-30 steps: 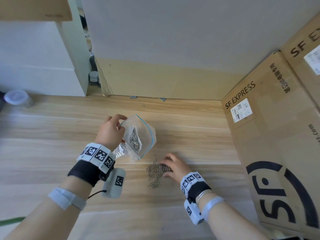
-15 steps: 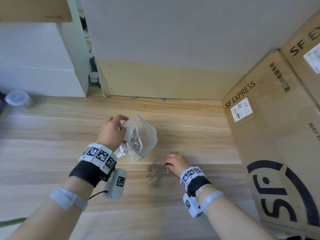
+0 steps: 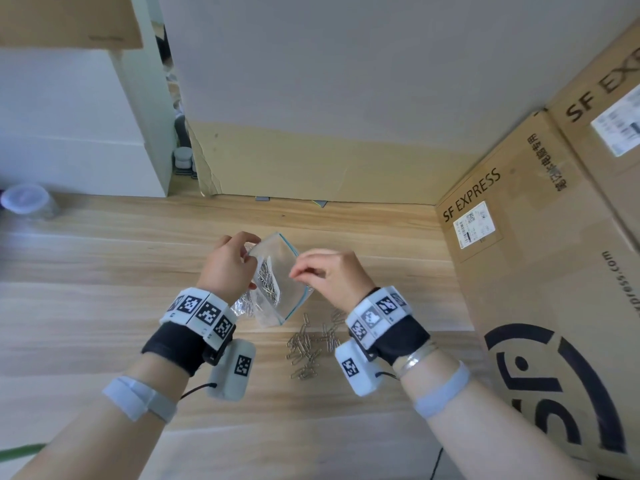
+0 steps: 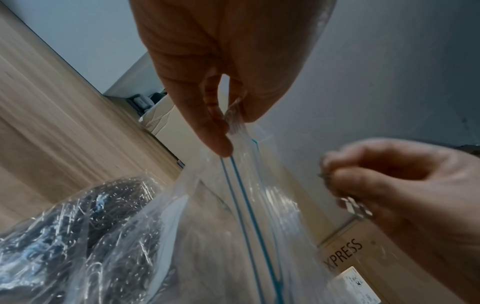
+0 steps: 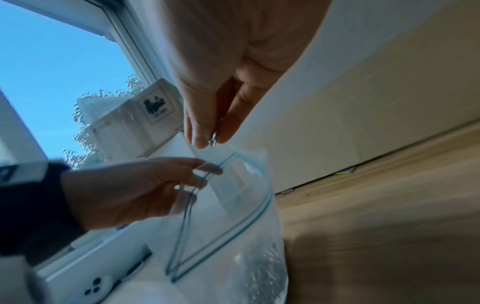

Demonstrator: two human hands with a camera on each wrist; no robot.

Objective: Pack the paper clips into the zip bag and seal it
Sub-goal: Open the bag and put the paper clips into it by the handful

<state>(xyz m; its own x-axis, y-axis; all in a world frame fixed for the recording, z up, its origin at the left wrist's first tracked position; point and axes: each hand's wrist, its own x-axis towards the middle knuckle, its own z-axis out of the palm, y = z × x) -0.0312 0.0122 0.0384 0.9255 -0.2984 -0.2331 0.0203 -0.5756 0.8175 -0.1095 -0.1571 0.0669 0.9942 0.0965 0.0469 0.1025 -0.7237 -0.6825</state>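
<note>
- Since a second ago, the right hand has left the loose clips on the table and risen to the mouth of the bag.
- Left hand has stayed at the bag's top corner, holding it up above the table.
- Its thumb and fingers pinch the bag's lip just above the blue zip strip.
- Right hand's thumb and fingertips are pressed together on a few clips; the right wrist view shows one metal loop between them, directly over the bag's mouth.
- Bag's mouth is spread: the two zip strips stand apart in a wedge, so it is unsealed.
- A clump of clips lies inside the bag, seen through the clear plastic.
- Below the bag's left side, a second crinkled clear packet of clips shows at the left hand's wrist; whether that hand also holds it I cannot tell.
- Loose clips lie in a scattered heap on the table just below and right of the bag, partly under the right wrist.
- Right of the bag, well apart, stands a cardboard box marked SF EXPRESS.
- Behind the bag, a grey board stands at the table's far edge.
</note>
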